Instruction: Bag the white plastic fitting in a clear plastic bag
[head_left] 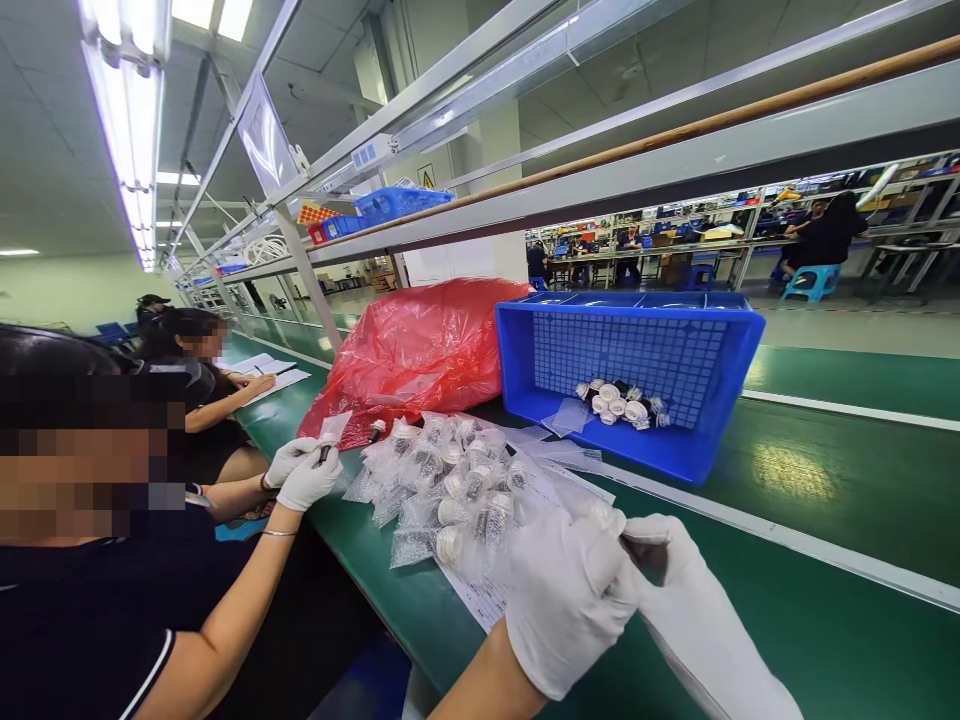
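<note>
Both my hands wear white gloves and meet at the lower middle over the green bench. My left hand is closed around a small clear bag with a white part at its fingertips. My right hand pinches the same bag from the right. Just behind them lies a pile of clear bags with small white parts on a printed paper sheet.
A blue plastic crate tilted toward me holds several unbagged white parts. A red plastic bag sits left of it. A co-worker's gloved hands hold a small bag at the left. A conveyor belt runs behind.
</note>
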